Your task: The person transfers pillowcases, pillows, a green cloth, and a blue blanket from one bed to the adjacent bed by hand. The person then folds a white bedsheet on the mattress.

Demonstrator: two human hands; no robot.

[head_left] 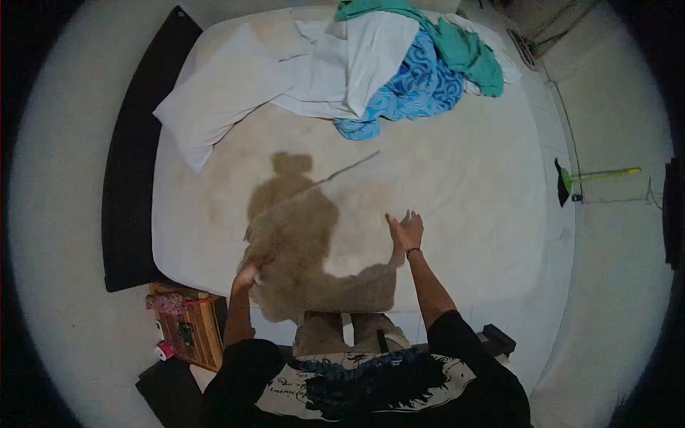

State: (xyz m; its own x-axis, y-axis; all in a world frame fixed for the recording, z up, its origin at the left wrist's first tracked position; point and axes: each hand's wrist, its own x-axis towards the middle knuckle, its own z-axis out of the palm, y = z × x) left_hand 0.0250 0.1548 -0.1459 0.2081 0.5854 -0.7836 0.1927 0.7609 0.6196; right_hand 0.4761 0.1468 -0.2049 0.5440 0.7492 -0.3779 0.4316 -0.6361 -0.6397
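A wide off-white mattress (pixel 457 171) with brownish stains lies before me, and my own shadow falls across its near half. My left hand (pixel 250 272) is low at the mattress's near edge, fingers curled in the shadow. A small whitish bit shows by the fingers, but I cannot make out what they grip. Above the mattress's near middle, my right hand (pixel 407 232) is open, fingers spread and holding nothing. A thin dark line (pixel 353 165) runs slantwise from the shadow; whether it is a stick or a crease, I cannot tell.
White bedding (pixel 235 82), a blue patterned cloth (pixel 417 85) and a green cloth (pixel 467 53) are heaped at the far end. A black headboard (pixel 135 164) stands left. Near left is a wooden cabinet (pixel 203 332). A yellow-handled tool (pixel 606 173) lies right.
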